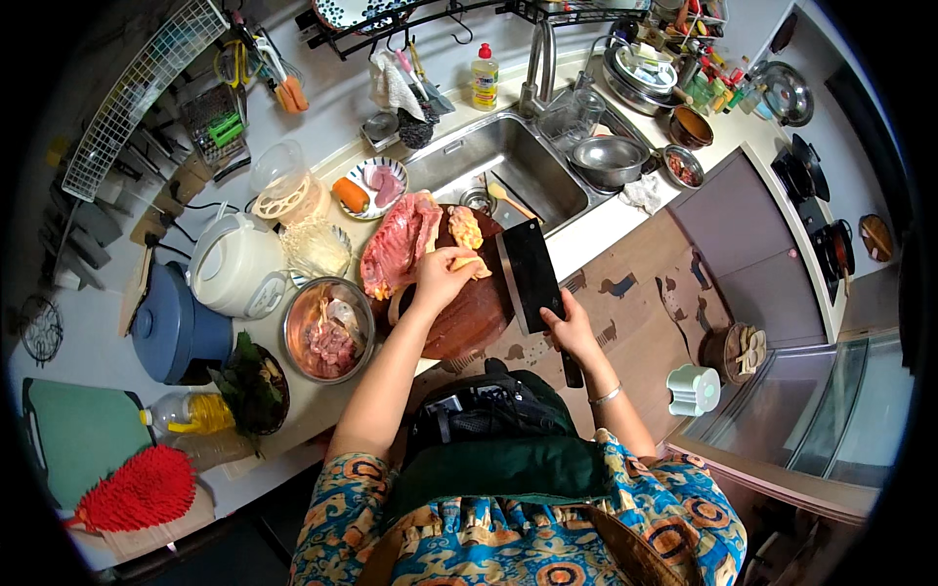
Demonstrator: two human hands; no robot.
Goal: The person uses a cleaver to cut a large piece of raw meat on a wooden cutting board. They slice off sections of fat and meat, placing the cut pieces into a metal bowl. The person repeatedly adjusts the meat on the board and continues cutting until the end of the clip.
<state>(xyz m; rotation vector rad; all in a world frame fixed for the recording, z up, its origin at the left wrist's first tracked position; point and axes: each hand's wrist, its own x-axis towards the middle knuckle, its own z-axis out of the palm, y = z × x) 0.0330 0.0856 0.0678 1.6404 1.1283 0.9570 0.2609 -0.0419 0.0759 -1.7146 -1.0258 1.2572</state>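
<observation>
My left hand pinches a small piece of yellow fat over the round wooden chopping board. In my right hand is a black-bladed cleaver, held by its handle beside the board's right edge, blade pointing away from me. A large slab of raw poultry lies on the board's left side. Behind my left fingers sits a heap of yellow fat. To the left of the board, a steel bowl contains cut raw meat.
A sink lies behind the board, with a steel bowl at its right. A carrot and a plate with sliced meat stand back left. Leftward are a white rice cooker, a blue pot and an oil bottle.
</observation>
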